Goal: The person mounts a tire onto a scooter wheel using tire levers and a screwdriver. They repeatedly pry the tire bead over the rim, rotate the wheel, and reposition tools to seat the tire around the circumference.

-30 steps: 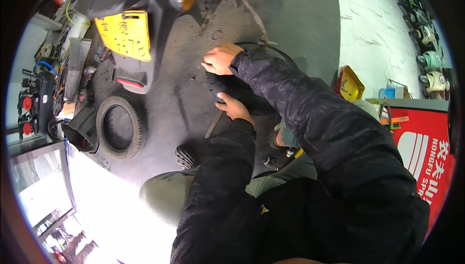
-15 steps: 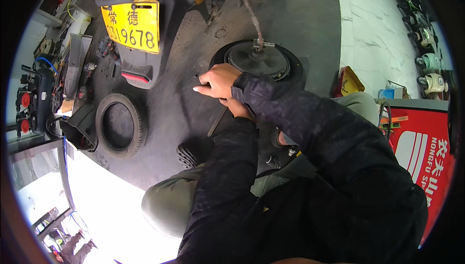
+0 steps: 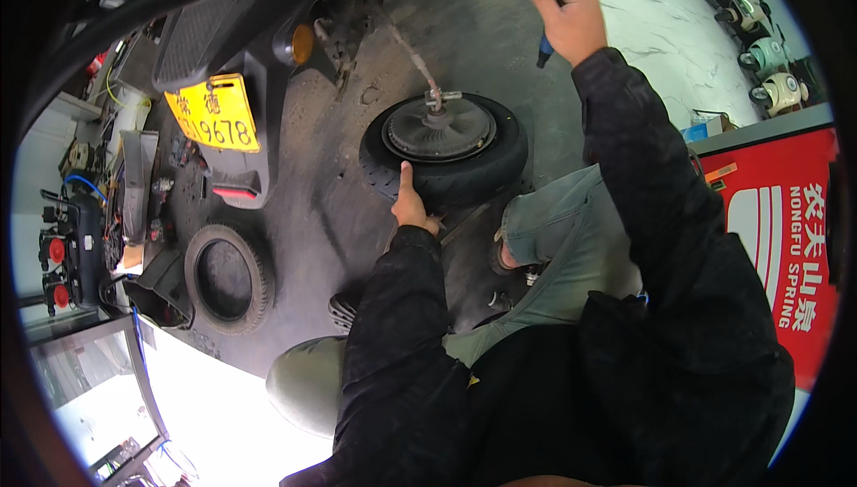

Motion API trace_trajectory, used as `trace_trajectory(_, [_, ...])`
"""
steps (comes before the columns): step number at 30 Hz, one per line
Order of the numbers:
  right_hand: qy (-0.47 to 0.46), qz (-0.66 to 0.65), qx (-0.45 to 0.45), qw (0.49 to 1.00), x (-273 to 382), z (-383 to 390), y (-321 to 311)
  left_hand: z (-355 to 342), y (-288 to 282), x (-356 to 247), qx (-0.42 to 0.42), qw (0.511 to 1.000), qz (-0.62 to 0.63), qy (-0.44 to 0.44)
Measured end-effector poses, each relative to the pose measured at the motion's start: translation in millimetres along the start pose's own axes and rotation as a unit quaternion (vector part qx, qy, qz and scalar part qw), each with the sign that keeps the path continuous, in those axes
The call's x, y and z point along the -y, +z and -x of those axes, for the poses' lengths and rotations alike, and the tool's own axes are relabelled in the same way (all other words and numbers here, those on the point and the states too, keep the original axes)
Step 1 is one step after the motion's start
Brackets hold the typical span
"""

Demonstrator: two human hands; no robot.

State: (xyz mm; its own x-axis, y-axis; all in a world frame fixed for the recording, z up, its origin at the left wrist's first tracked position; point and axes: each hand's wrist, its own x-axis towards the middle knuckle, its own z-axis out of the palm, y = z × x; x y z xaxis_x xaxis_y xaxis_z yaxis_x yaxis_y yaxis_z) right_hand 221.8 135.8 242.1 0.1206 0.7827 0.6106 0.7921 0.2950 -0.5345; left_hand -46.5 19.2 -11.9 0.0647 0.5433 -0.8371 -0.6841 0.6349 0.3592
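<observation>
Touching side: your left hand [image 3: 415,208] meets the near edge of a black tire [image 3: 446,187], thumb laid up its sidewall; the other fingers are mostly hidden, so I cannot tell whether they pinch the rubber.
Raised side: your right hand [image 3: 576,24] is up, right of the tire and apart from it, fingers curled round a blue-and-black tool [image 3: 544,48] whose kind I cannot make out, thumb sticking out.
Tire: it lies on its side just beyond your left grip.
Foot [image 3: 507,253]: yours, near your left grip, to its right.
Hub [image 3: 437,137]: dark, round and ribbed, inside the tire.
Fitting [image 3: 435,98]: metal, at the hub's centre, with a sheathed cable [image 3: 417,58] running away from your left grip.
Loose tire [image 3: 260,274]: left of your left grip, well apart from it.
Scooter [image 3: 201,36]: dark, beyond your left grip and to its left, bearing a yellow plate [image 3: 214,116].
Small vehicles [image 3: 769,57]: in a row, well right of your right grip, past white flooring [image 3: 647,36].
</observation>
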Motion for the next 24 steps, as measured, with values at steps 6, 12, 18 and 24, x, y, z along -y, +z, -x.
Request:
trace_trajectory(6, [0.012,0.285,0.293,0.912,-164,25,8,-7,4,1,0.001,1.000,-0.003,0.003])
trace_trajectory(12, [0.025,0.270,0.458,0.847,-278,86,38,-15,19,2,-0.076,0.997,-0.022,-0.012])
trace_trajectory(18, [0.066,0.218,0.560,0.796,-292,154,76,5,54,-16,-0.043,0.998,-0.030,-0.035])
trace_trajectory(24, [0.076,0.005,0.293,0.953,-243,219,51,57,121,-30,0.050,0.996,-0.055,-0.041])
